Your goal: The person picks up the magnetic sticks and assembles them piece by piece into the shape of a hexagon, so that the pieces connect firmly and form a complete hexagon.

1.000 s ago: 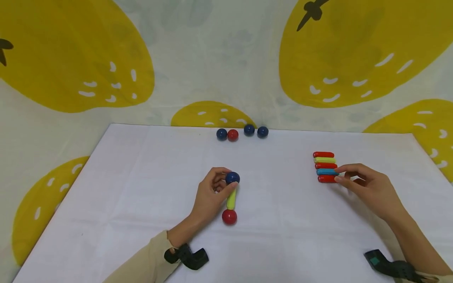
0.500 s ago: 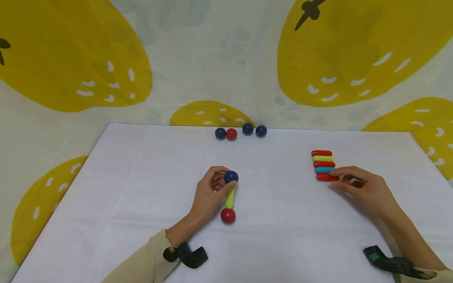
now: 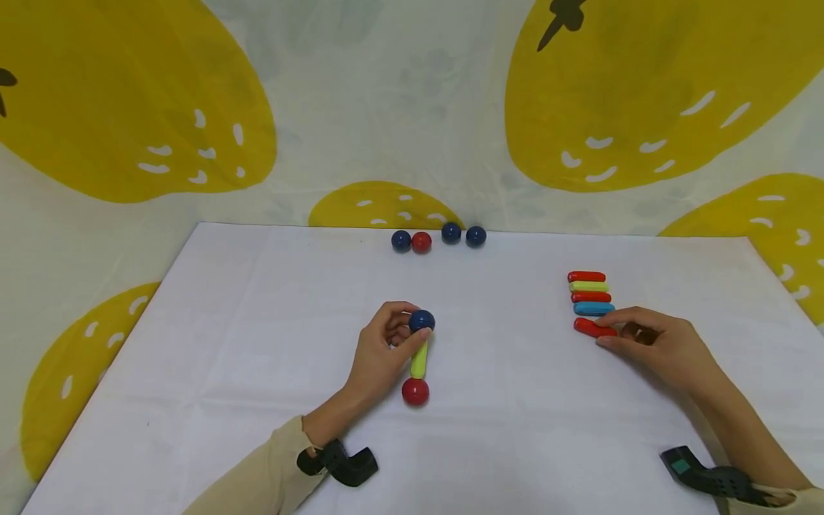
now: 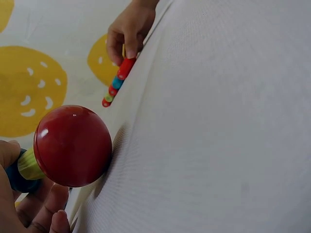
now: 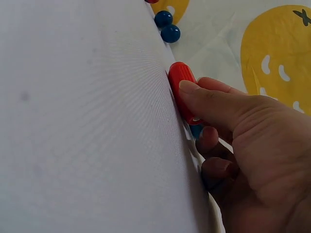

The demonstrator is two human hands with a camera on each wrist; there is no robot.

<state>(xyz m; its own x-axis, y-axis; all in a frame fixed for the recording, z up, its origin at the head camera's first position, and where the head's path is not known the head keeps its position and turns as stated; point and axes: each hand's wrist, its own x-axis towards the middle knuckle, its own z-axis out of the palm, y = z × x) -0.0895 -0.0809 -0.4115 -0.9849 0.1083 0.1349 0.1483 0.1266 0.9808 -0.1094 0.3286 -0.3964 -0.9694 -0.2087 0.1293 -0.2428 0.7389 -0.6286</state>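
Observation:
Between thumb and fingers, my left hand point(image 3: 384, 350) pinches a blue ball point(image 3: 421, 321) at the far end of a yellow-green stick point(image 3: 419, 361). A red ball point(image 3: 415, 392) is joined to the stick's near end; it looms large in the left wrist view point(image 4: 73, 145). At the right, my right hand point(image 3: 669, 350) pinches a red stick point(image 3: 594, 328) by its right end, tilted slightly. Just beyond it lies a blue stick point(image 3: 594, 309), with a red stick point(image 3: 590, 297), a yellow-green one point(image 3: 589, 287) and another red one point(image 3: 586, 277) in a row.
Along the back edge of the white table point(image 3: 257, 322) sit a blue ball point(image 3: 401, 241) touching a red ball point(image 3: 421, 242), and two more blue balls point(image 3: 451, 232) point(image 3: 476, 237) to their right. A cloth with yellow fruit shapes point(image 3: 399, 107) stands behind.
The nearest red stick has shifted slightly toward me and tilted, leaving a gap to the blue stick. My right fingers moved from beside the blue stick onto it. The left hand keeps its hold.

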